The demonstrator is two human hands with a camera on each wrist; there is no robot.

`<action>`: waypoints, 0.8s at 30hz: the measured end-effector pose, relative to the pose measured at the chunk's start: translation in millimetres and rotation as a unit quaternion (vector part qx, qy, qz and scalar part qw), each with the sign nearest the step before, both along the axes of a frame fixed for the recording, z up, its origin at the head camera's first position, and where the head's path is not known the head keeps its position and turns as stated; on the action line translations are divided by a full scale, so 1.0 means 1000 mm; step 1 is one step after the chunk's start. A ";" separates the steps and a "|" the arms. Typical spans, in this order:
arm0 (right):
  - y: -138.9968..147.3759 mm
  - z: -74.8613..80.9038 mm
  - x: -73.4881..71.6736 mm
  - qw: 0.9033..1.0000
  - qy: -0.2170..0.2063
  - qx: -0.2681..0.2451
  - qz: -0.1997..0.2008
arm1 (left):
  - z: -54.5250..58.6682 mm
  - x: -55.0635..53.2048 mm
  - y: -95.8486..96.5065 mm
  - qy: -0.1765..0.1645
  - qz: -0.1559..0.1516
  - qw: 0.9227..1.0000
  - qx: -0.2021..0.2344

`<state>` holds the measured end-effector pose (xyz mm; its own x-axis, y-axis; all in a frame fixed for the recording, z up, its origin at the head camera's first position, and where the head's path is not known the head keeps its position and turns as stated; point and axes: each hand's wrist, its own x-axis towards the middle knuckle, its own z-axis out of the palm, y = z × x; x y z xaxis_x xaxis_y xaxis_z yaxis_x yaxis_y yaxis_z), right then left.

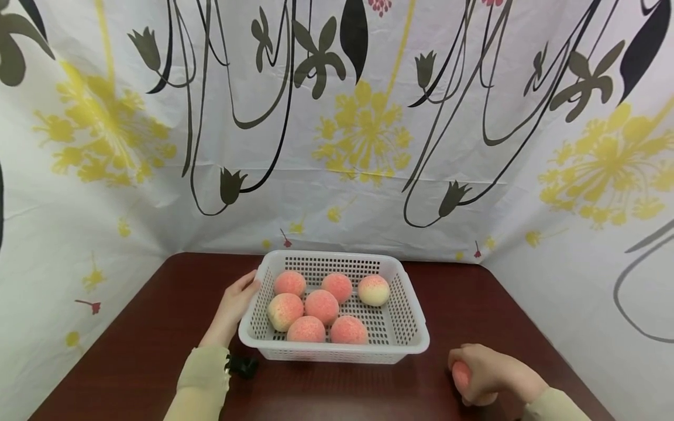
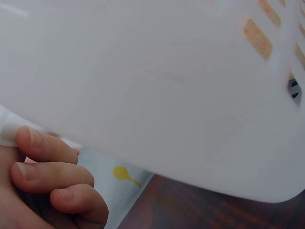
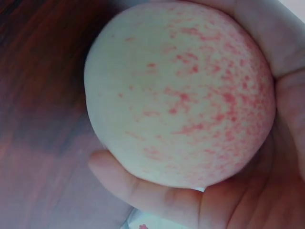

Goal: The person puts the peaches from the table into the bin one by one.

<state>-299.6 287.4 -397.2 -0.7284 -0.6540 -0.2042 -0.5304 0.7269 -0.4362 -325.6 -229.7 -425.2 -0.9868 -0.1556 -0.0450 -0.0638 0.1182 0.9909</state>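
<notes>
A white perforated plastic basket [image 1: 347, 354] stands mid-table with several pink and cream peaches [image 1: 322, 307] inside, grouped mostly toward its left half. My left hand [image 1: 238, 301] is at the basket's left rim, its fingers curled against the edge; in the left wrist view the fingers [image 2: 52, 171] bend beside the white wall. Right of the basket, low over the table, my right hand [image 1: 481, 371] grips another peach [image 3: 176, 95]. In the right wrist view, thumb and palm wrap around that peach, which is cream on one side and speckled pink on the other.
The dark red-brown table [image 1: 326, 392] extends around the basket. A patterned white cloth [image 1: 337, 222] with yellow and grey flowers hangs behind it and along both sides. A black strap device [image 1: 243, 366] sits at the left wrist.
</notes>
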 end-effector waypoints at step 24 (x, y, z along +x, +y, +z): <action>-0.019 0.079 -0.026 0.999 0.032 0.034 -0.021 | -0.002 -0.001 -0.001 -0.002 0.000 1.000 -0.006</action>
<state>-325.4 268.0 -318.0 -0.7677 -0.6093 -0.1983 -0.5247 0.7754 -0.3514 -326.2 -230.5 -426.8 -0.9867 -0.1559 -0.0469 -0.0675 0.1294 0.9893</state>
